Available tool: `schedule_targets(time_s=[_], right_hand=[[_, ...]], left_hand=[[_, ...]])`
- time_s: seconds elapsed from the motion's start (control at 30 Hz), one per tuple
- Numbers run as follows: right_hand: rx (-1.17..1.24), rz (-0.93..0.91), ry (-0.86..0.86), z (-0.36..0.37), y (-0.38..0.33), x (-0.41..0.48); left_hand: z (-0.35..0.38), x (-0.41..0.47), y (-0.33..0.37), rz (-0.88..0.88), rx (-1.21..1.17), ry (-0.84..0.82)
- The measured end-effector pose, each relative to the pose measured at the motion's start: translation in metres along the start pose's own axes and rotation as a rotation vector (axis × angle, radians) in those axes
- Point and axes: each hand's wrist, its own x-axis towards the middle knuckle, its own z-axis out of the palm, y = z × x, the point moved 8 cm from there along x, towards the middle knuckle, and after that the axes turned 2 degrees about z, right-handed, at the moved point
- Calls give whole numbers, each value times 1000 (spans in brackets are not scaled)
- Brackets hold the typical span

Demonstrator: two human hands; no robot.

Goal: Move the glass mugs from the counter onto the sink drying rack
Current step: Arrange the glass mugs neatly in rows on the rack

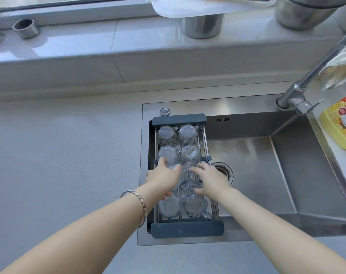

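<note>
A dark-ended drying rack [179, 117] spans the left side of the steel sink [286, 175]. Several clear glass mugs stand upside down in it in two columns, such as one at the far left [166, 135] and one at the near right [195, 206]. My left hand [164, 177] is wrapped over a glass mug [173, 162] in the rack's third row, left column. My right hand [212, 179] rests on another glass mug [195, 179] beside it in the right column, which is mostly hidden under the fingers.
A grey counter [59, 165] lies left of the sink. The tap [298, 95] rises at the back right, with a yellow detergent bottle [340, 125] beside it. Steel pots [201, 25] and a small metal cup [26, 28] stand on the window ledge.
</note>
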Motion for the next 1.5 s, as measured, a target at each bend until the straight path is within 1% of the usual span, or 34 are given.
schedule_targets(time_s=[0.23,0.47,0.57,0.63,0.67,0.7,0.77,0.8,0.83,0.87,0.9,0.93,1.0,1.07,1.13,1.2,1.23,1.3,1.4,1.5], right_hand=[[-14,-14,-11,2,1,1],[-58,-41,-64,5,-1,1],[-109,-67,-111,7,-3,4],[-134,-70,-146,9,-4,7],[-154,-72,-162,9,-5,8],[-180,-77,-173,10,-6,8],[-221,-87,-172,8,-7,8],[-221,-88,-162,6,-8,7],[-211,-90,-149,3,-9,5],[-196,-95,-130,0,-10,3],[-177,-104,-102,-5,-11,-2],[-153,-112,-65,-12,-12,-8],[-71,-102,37,-31,-12,-25],[61,-7,159,-52,-4,-44],[212,187,247,-62,11,-61],[376,399,269,-57,25,-70],[444,471,256,-51,28,-71],[538,538,220,-38,25,-68],[629,578,220,-25,14,-60],[653,688,226,-14,15,-50]], left_hand=[[6,6,-13,-45,-52,-90],[25,41,-26,-149,-6,-10],[29,42,-32,-221,-31,27],[27,35,-28,-207,10,7],[24,30,-23,-151,101,8],[19,26,-16,-53,233,50],[7,14,4,241,517,194],[6,8,12,388,620,218],[11,7,14,508,681,195],[14,6,14,587,704,148],[16,9,10,627,710,94],[16,11,8,646,709,58],[13,17,5,670,716,51],[13,18,4,687,761,76],[16,16,3,689,787,98],[18,15,0,676,756,103],[17,14,-1,665,724,101],[15,15,-3,660,678,88],[14,15,-3,674,681,58],[14,16,-1,665,687,39]])
